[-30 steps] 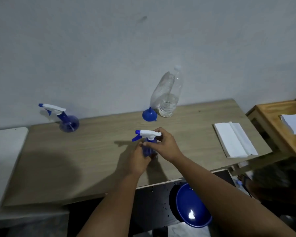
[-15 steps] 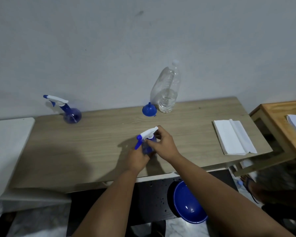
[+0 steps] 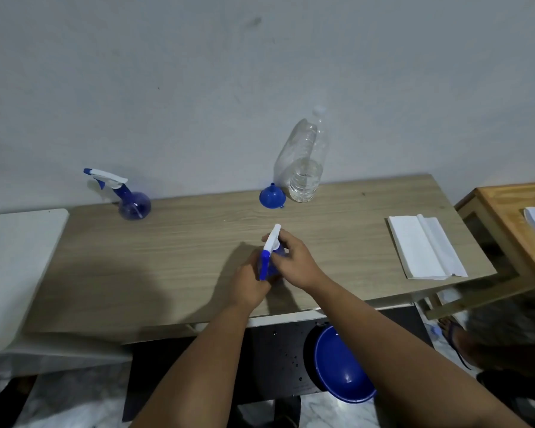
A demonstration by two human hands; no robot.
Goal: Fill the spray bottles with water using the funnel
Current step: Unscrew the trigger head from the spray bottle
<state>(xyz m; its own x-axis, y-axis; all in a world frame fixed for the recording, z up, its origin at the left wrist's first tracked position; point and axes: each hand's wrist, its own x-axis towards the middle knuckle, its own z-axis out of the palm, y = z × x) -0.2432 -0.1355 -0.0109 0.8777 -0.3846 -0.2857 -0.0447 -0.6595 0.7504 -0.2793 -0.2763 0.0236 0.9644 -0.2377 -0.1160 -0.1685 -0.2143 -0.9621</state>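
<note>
The right hand (image 3: pixel 294 261) was pinched around the white trigger head (image 3: pixel 273 239) of a small blue spray bottle (image 3: pixel 267 267), fingers closed on it as if to twist it off, while the left hand (image 3: pixel 250 279) was wrapped around the bottle's round body, pressing it down near the front middle of the wooden table (image 3: pixel 173 261). The head sat turned, its blue nozzle pointing back toward the person. Farther back, the blue funnel (image 3: pixel 271 197) rested mouth-down just beside a clear water bottle (image 3: pixel 305 168) that looked less than half full, and a second spray bottle (image 3: pixel 130 199) stood well apart at the rear left. A folded white cloth (image 3: pixel 423 245) lay to the right. The likely risks were the small bottle slipping in the left hand's grip and tipping, or the dip tube flicking drops onto the table as the head came free.
</note>
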